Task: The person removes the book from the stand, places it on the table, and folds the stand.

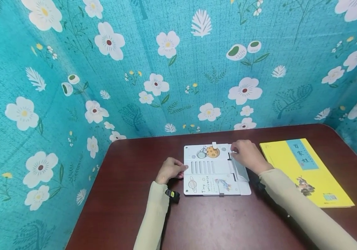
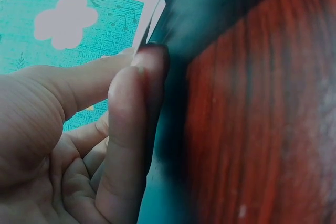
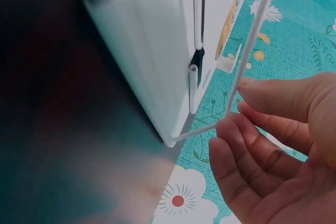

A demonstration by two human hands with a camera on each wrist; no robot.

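Observation:
A white book stand (image 1: 219, 166) with printed planets and the words "Tiny universe" lies on the table in the head view. My left hand (image 1: 170, 169) pinches its left edge between thumb and fingers; in the left wrist view that edge is seen side-on at the fingertips (image 2: 126, 93). At the right end of the stand, my right hand (image 1: 248, 156) pinches a corner of a hinged white frame (image 3: 254, 30). This frame is tilted up from the stand's panel (image 3: 147, 35), with a gap between them. Slots and a small dark clip (image 3: 197, 59) show along the panel.
A yellow book (image 1: 281, 163) with a blue title label lies right of the stand, partly under my right forearm. The dark red table (image 1: 128, 173) meets a teal floral cloth (image 1: 178, 69) at its back edge.

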